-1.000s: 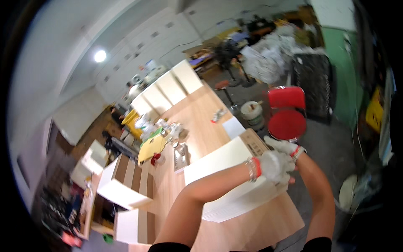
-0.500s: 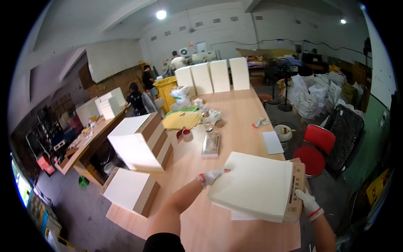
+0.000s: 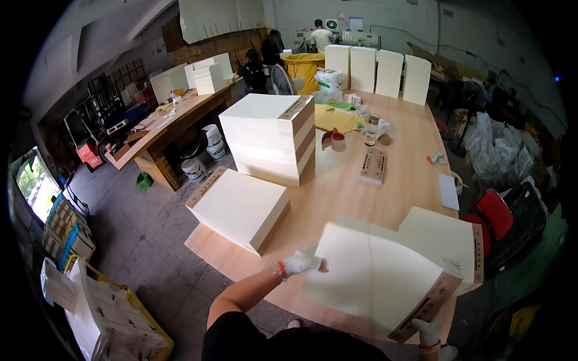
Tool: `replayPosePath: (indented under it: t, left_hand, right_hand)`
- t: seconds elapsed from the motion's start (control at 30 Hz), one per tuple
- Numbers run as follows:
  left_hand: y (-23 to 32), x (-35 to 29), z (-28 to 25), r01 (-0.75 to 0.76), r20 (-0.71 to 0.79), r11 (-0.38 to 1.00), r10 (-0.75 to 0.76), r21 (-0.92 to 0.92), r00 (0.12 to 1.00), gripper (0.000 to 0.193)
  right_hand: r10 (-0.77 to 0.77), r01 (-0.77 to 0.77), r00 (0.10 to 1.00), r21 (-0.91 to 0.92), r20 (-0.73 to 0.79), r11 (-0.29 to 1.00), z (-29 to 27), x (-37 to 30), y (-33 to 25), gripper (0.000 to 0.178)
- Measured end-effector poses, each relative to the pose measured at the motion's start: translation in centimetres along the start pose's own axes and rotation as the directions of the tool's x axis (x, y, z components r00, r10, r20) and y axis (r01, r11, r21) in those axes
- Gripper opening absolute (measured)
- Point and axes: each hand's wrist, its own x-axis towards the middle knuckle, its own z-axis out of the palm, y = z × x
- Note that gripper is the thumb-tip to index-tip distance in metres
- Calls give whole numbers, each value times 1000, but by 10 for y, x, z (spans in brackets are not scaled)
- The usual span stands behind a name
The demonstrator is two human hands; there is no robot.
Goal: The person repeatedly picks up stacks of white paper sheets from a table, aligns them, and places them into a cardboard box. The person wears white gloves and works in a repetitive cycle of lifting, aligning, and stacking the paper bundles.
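I hold a thick stack of large cream sheets (image 3: 379,268) with a brown printed strip along one end. It lies tilted over the near right part of the wooden table. My left hand (image 3: 301,263), in a white glove with bare fingertips, is closed at the stack's left edge. At the lower right corner my right hand (image 3: 428,334), also gloved, grips the brown end; some of its fingers are hidden. Just behind the held stack sits another cream pile (image 3: 436,234) with the same brown end, partly covered by it.
At left stand a low cream stack (image 3: 241,204) and a taller one (image 3: 265,132). A printed box (image 3: 373,166), a glass jar (image 3: 370,137) and a red-and-white cup (image 3: 337,141) are mid-table. Upright cream stacks (image 3: 388,73) line the far end. A red chair (image 3: 498,210) stands at right.
The held stack has come away from the pile, shifting toward me and tilting. Both hands moved with it. My view has turned left and down, showing more floor.
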Motion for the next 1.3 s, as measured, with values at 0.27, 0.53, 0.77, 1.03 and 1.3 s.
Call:
replayPosePath:
  t: [0.27,0.53,0.77,1.03,1.3]
  left_hand:
    - [-81,-102,-61,-238,-60,960,249,146,967,86]
    - [-132,-90,-77,-419,-65,820,478,389,876,103]
    - [-100,-101,-75,-325,-105,920,353,221,930,94]
    - [-150,-135,-59,225,4,738,-289,-636,957,97]
    - [-117,-165,-42,-208,-121,972,221,109,968,102]
  right_hand:
    - [156,-63,970,-420,189,905,67,6,42,58]
    - [100,103,931,-516,351,850,82,16,13,47]
    - [46,152,958,-639,282,754,72,12,29,58]
    - [130,-100,986,-249,104,963,61,-28,52,58]
    - [242,-158,956,-405,164,901,48,-37,24,57]
